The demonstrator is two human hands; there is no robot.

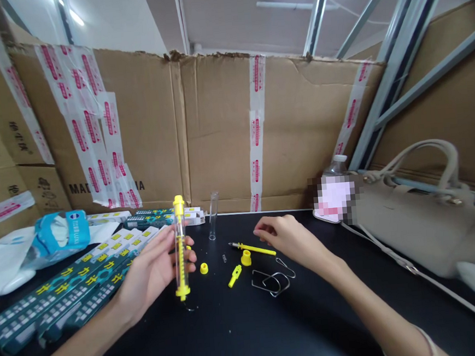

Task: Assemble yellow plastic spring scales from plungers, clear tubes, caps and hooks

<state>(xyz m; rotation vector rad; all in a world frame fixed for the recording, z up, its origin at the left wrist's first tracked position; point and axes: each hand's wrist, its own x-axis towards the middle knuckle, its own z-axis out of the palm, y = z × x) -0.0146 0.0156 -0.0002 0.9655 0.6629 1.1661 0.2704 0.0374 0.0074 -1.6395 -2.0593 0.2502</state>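
My left hand (152, 270) holds a clear tube with yellow caps and a yellow scale (180, 248) upright above the black table (249, 330), fingers curled round its middle. My right hand (285, 239) hovers palm down over loose parts, fingers bent, its fingertips close to a yellow rod with a metal tip (253, 248). Beside the rod lie a yellow collar (246, 258), a small yellow cap (204, 268), a yellow clip piece (234, 276) and a tiny spring (224, 258). Bent wire hooks (272, 280) lie just in front of my right hand.
An empty clear tube (213, 215) stands upright at the back. Several dark green and yellow boxes (65, 293) are stacked at the left, by a blue packet (57, 236). A beige handbag (425, 218) and a bottle (335, 167) sit at the right. Cardboard walls (218, 135) close the back.
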